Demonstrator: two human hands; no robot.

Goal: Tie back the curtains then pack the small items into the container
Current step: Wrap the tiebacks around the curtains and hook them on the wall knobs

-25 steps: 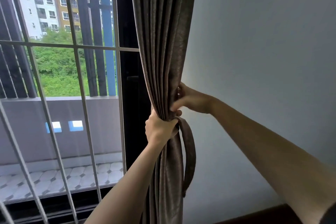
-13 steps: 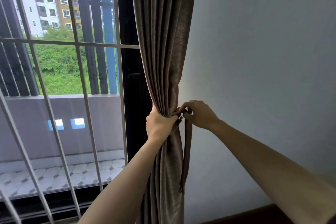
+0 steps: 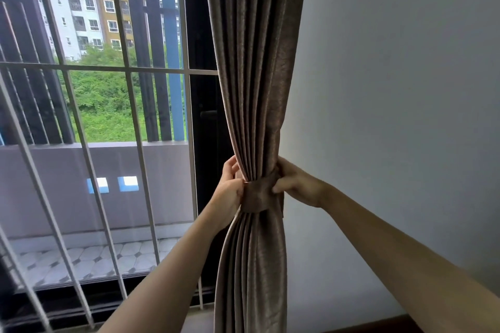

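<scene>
- The brown curtain (image 3: pixel 254 62) is hanging in tight vertical folds between the window and the wall (image 3: pixel 392 89), and it is being pinched into a narrow waist about halfway down the view.
- A tieback band (image 3: pixel 259 194) of the same brown cloth is wrapping around that waist, lying flat across the front of the folds, which are fanning out again below it.
- The left hand (image 3: pixel 230 192) is coming in from the window side. Its fingers are curling against the left end of the band and holding it there, while its upper fingers are reaching up along the curtain's edge just above the band.
- The right hand (image 3: pixel 295 184) is coming in from the wall side. Its fingers are curling round the right side of the band and going out of sight behind the cloth, and its thumb is pressing on the band's front edge.
- Both forearms are stretching up from the bottom of the view, one on each side of the curtain.
- A pale metal window grille (image 3: pixel 130 70) is crossing the glass to the left, with a dark frame (image 3: pixel 205 116) standing just beside the curtain.
- Beyond the glass, a grey balcony wall (image 3: pixel 40 170) is rising above a tiled balcony floor (image 3: pixel 94 259).
- Green trees (image 3: pixel 108 105) and apartment buildings (image 3: pixel 81 16) are showing farther out.
</scene>
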